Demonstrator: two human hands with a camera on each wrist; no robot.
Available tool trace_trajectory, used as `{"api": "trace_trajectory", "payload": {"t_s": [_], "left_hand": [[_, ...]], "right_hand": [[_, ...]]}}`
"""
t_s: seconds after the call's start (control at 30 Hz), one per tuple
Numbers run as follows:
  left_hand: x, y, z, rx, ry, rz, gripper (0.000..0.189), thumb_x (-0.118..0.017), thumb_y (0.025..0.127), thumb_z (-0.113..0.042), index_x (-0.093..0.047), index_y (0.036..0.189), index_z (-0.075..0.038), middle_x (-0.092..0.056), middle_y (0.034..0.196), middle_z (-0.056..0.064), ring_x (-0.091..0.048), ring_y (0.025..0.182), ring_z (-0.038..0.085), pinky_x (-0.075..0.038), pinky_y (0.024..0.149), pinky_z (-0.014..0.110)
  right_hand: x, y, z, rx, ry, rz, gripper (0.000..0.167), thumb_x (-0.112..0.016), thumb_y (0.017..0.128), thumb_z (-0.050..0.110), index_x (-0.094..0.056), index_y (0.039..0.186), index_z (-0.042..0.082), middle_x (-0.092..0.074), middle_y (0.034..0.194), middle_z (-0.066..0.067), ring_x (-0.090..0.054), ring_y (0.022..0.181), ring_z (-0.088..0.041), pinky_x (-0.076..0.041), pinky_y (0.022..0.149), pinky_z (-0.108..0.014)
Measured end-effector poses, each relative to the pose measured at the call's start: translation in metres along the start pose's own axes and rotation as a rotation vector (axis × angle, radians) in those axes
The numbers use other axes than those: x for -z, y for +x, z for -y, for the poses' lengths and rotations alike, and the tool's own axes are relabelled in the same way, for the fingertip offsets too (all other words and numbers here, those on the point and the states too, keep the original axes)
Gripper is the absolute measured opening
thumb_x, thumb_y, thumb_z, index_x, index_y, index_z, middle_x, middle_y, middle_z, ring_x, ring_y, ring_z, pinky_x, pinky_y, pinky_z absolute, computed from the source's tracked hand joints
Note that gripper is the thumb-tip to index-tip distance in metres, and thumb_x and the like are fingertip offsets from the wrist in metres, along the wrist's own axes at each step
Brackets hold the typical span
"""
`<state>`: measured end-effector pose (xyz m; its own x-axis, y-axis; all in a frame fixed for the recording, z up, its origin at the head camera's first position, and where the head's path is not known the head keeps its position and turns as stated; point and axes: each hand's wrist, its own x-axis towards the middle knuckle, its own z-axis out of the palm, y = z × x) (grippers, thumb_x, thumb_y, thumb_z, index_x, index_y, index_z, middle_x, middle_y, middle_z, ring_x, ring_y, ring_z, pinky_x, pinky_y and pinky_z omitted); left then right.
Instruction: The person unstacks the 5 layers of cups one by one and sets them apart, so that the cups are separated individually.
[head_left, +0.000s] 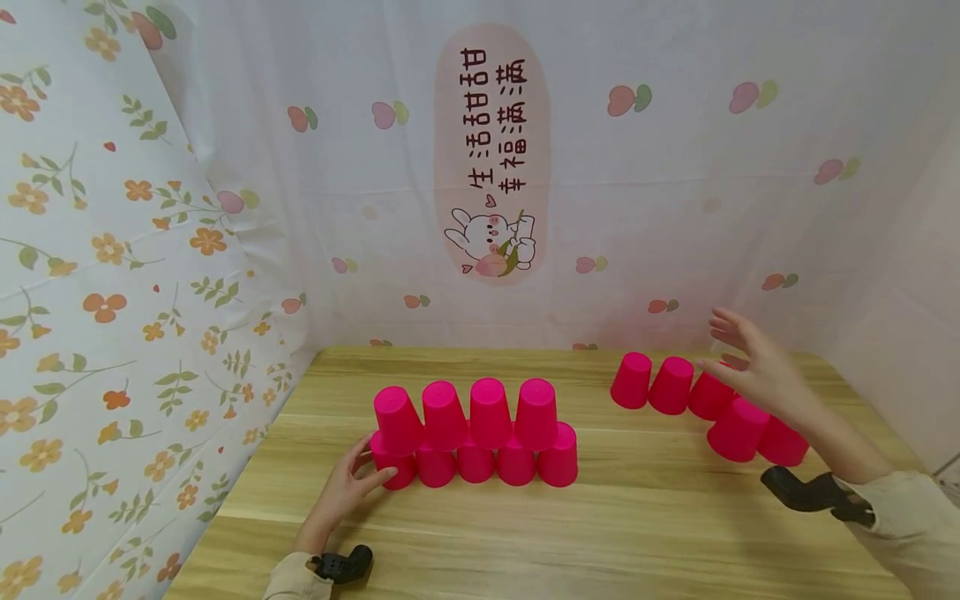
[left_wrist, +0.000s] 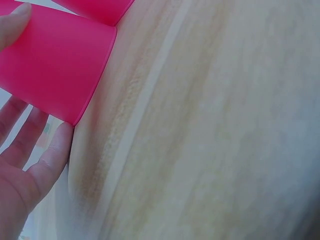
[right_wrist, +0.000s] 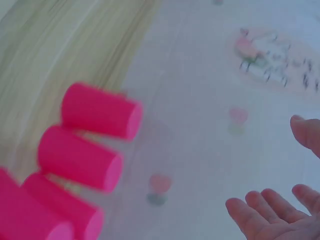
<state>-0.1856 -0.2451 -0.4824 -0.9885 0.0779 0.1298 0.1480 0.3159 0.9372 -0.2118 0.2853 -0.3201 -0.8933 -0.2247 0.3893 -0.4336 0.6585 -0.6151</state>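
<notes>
Pink cups stand upside down in two tiers left of the table's middle: several in a bottom row (head_left: 476,465), with a shorter upper row (head_left: 490,414) resting on them. My left hand (head_left: 348,487) holds the leftmost bottom cup (left_wrist: 60,65), thumb on its near side and fingers round the far side. At the right, my right hand (head_left: 768,371) is raised above more upside-down pink cups (head_left: 630,382), its fingers extended and holding nothing. In the right wrist view this hand (right_wrist: 280,220) is apart from the cups. It partly hides some of them in the head view.
The wooden table (head_left: 480,533) runs back to a white printed cloth (head_left: 352,192) with a rabbit picture and lettering. A flowered cloth (head_left: 135,333) hangs along the left side. Black straps with cameras sit on both wrists.
</notes>
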Motion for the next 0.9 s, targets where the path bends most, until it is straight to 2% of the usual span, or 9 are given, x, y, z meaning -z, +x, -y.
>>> {"api": "trace_trajectory", "payload": {"t_s": [0.07, 0.13, 0.17, 0.3, 0.6, 0.9], "left_hand": [[0.000, 0.000, 0.000, 0.005, 0.002, 0.002, 0.060, -0.068, 0.076, -0.007, -0.042, 0.129, -0.005, -0.048, 0.121, 0.017, -0.045, 0.109, 0.039, -0.044, 0.082, 0.041], [0.001, 0.000, 0.001, 0.007, -0.002, 0.001, 0.060, -0.068, 0.076, -0.007, -0.042, 0.129, -0.005, -0.048, 0.122, 0.016, -0.045, 0.109, 0.039, -0.044, 0.082, 0.040], [0.001, 0.000, 0.001, 0.008, -0.004, 0.000, 0.060, -0.068, 0.076, -0.007, -0.042, 0.129, -0.006, -0.048, 0.122, 0.016, -0.045, 0.110, 0.038, -0.044, 0.081, 0.039], [0.001, -0.001, 0.000, 0.010, -0.012, 0.001, 0.060, -0.068, 0.076, -0.006, -0.042, 0.130, -0.006, -0.048, 0.122, 0.016, -0.045, 0.109, 0.038, -0.045, 0.080, 0.036], [0.000, -0.001, -0.002, 0.013, -0.010, 0.010, 0.060, -0.068, 0.076, -0.006, -0.041, 0.130, -0.004, -0.047, 0.121, 0.017, -0.045, 0.109, 0.039, -0.046, 0.079, 0.035], [0.000, -0.003, -0.010, 0.009, -0.026, 0.015, 0.059, -0.067, 0.077, -0.003, -0.041, 0.129, -0.001, -0.046, 0.122, 0.019, -0.044, 0.110, 0.038, -0.045, 0.079, 0.032]], "right_hand": [[-0.007, 0.006, 0.011, 0.034, 0.016, 0.017, 0.075, -0.067, 0.078, 0.007, -0.021, 0.137, -0.001, -0.035, 0.128, -0.029, -0.037, 0.111, -0.046, -0.040, 0.082, -0.020], [-0.015, 0.011, 0.020, 0.073, 0.045, 0.036, 0.075, -0.067, 0.077, 0.006, -0.022, 0.137, 0.000, -0.036, 0.128, -0.028, -0.038, 0.112, -0.045, -0.041, 0.083, -0.030], [-0.019, 0.014, 0.025, 0.089, 0.057, 0.045, 0.075, -0.068, 0.077, 0.006, -0.023, 0.137, 0.001, -0.037, 0.128, -0.027, -0.038, 0.112, -0.043, -0.041, 0.084, -0.030], [-0.041, 0.022, 0.039, 0.148, 0.129, 0.086, 0.075, -0.068, 0.075, 0.002, -0.025, 0.136, 0.001, -0.038, 0.128, -0.026, -0.040, 0.112, -0.043, -0.039, 0.081, -0.047], [-0.090, 0.033, 0.061, 0.168, 0.256, 0.194, 0.070, -0.068, 0.076, 0.004, -0.029, 0.133, -0.001, -0.040, 0.128, -0.024, -0.041, 0.114, -0.040, -0.041, 0.083, -0.050], [-0.135, 0.031, 0.070, 0.141, 0.350, 0.338, 0.071, -0.070, 0.075, 0.012, -0.031, 0.133, 0.003, -0.041, 0.129, -0.019, -0.042, 0.115, -0.036, -0.041, 0.087, -0.049]]}}
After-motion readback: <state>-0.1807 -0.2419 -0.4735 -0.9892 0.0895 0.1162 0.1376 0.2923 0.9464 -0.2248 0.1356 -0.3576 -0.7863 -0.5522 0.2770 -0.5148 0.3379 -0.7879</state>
